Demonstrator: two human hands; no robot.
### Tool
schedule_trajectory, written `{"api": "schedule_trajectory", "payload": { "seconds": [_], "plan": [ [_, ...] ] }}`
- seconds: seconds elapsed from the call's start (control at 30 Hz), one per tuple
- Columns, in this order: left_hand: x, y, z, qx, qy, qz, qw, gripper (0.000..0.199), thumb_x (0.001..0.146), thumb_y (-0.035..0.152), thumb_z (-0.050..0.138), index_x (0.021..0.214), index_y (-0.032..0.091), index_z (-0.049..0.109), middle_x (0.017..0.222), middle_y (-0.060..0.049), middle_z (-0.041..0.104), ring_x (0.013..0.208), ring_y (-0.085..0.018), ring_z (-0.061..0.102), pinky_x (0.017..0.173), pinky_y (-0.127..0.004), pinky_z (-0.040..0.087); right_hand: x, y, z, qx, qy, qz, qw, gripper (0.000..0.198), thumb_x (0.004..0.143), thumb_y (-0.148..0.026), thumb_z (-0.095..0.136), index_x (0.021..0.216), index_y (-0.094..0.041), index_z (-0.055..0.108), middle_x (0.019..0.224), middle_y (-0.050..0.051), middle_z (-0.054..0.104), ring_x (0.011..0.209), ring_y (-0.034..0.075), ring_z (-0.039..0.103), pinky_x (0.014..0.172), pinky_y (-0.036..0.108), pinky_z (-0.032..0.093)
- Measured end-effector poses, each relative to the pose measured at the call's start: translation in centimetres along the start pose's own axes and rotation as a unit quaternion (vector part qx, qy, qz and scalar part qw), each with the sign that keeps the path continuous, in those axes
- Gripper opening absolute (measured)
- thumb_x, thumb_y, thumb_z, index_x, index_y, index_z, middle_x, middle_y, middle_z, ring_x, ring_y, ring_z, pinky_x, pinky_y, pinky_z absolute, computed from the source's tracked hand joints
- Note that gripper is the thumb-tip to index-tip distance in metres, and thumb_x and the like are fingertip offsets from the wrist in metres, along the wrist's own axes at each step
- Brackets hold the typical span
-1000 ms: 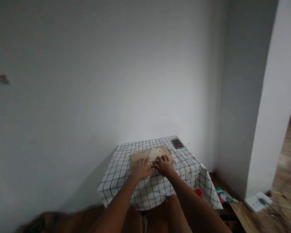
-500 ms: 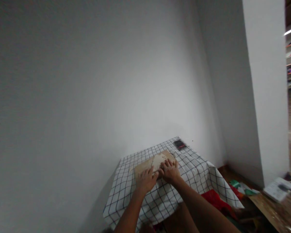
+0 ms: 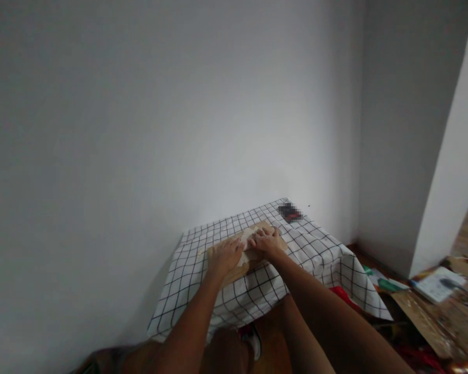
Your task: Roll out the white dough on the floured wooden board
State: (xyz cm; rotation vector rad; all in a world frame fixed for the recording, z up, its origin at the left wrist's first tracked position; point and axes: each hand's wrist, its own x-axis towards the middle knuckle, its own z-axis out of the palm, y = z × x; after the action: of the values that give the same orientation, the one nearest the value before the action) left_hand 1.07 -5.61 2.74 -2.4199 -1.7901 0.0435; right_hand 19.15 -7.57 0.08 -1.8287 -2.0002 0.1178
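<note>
A tan, flat board-like piece (image 3: 234,274) lies at a slant on the checked cloth of a small table. Across its middle is an irregular pale cream patch (image 3: 248,256); I cannot make out whether it is a torn layer or a separate soft material. My left hand (image 3: 226,253) rests on the left part with its fingers stretched forward. On the right part, at the edge of the pale patch, my right hand (image 3: 265,242) lies palm down, fingers apart and slightly bent. The palms hide parts of the surface beneath them.
The white cloth with dark grid lines (image 3: 179,291) drapes over the table edges. A blurred dark and red item (image 3: 290,212) lies at its far corner. White wall (image 3: 218,114) stands behind. At right, cardboard (image 3: 429,322) and a white printed box (image 3: 439,284) lie on the floor.
My view has turned, so the table appears higher. Both hands stay on the tan piece; the right hand now reaches farther over the pale patch, and more of the piece's near edge shows.
</note>
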Motion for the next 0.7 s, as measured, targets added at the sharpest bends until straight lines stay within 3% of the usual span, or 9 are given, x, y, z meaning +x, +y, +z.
{"api": "schedule_trajectory", "payload": {
  "seconds": [0.1, 0.23, 0.4, 0.7],
  "plan": [
    [1.3, -0.4, -0.2, -0.023, -0.006, 0.001, 1.000, 0.062, 0.102, 0.058, 0.014, 0.154, 0.038, 0.042, 0.161, 0.002, 0.042, 0.146, -0.030, 0.040, 0.118, -0.060, 0.029, 2.1, 0.2, 0.6, 0.000, -0.006, 0.009, 1.000, 0.055, 0.106, -0.055, 0.024, 0.137, -0.026, 0.060, 0.153, 0.013, 0.049, 0.145, 0.033, 0.034, 0.115, 0.072, -0.005],
    [3.2, -0.9, 0.3, -0.053, -0.037, -0.016, 0.998, 0.070, 0.099, 0.065, 0.012, 0.157, 0.035, 0.037, 0.163, 0.000, 0.039, 0.149, -0.038, 0.033, 0.116, -0.072, 0.022, 4.2, 0.2, 0.9, 0.001, -0.008, 0.017, 1.000, 0.062, 0.105, -0.057, 0.022, 0.136, -0.020, 0.061, 0.148, 0.017, 0.054, 0.142, 0.035, 0.038, 0.116, 0.070, 0.000],
    [5.6, -1.4, 0.8, -0.076, -0.045, -0.023, 0.996, 0.071, 0.099, 0.065, 0.009, 0.153, 0.035, 0.043, 0.161, -0.001, 0.043, 0.146, -0.041, 0.037, 0.114, -0.077, 0.018, 6.2, 0.1, 0.3, -0.011, -0.044, 0.026, 0.999, 0.064, 0.104, -0.056, 0.023, 0.136, -0.017, 0.063, 0.145, 0.019, 0.057, 0.138, 0.037, 0.044, 0.116, 0.068, 0.004],
    [10.5, -3.1, 1.7, -0.086, -0.080, -0.043, 0.992, 0.074, 0.098, 0.065, 0.003, 0.157, 0.037, 0.037, 0.164, -0.001, 0.037, 0.148, -0.038, 0.036, 0.114, -0.066, 0.031, 11.5, 0.6, 1.5, -0.001, -0.088, 0.040, 0.995, 0.072, 0.102, -0.062, 0.019, 0.149, -0.019, 0.051, 0.164, 0.015, 0.031, 0.153, 0.039, 0.015, 0.114, 0.073, 0.000]
  ]
}}
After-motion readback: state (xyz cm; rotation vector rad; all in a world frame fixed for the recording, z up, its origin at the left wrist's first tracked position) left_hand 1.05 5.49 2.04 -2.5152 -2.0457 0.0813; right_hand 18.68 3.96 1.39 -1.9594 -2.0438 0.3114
